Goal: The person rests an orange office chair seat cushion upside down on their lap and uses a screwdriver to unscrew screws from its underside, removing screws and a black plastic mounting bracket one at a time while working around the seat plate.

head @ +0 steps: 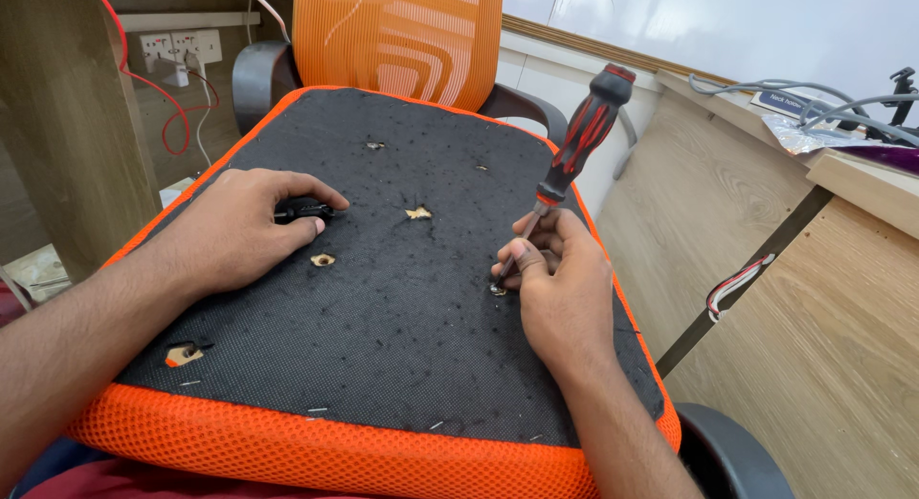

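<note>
Orange mesh edge of chair seat (pixel 316 456) closest, seat flipped bottom-up, black fabric underside (pixel 402 308) on top. Orange chair back (pixel 402 35) behind, wooden desk (pixel 766 269) on right side. Left hand (pixel 244 231) flat on fabric, fingers curled over small black part (pixel 304 210). Right hand (pixel 560 284) pinches shaft of red-and-black screwdriver (pixel 570 164), handle leaning up and away. Tip sits on tiny screw (pixel 497 289) near seat's right edge. Small torn holes (pixel 324 260) in fabric between hands.

Wall sockets (pixel 182 47), red wire (pixel 153 88), desk cables (pixel 804 95)
</note>
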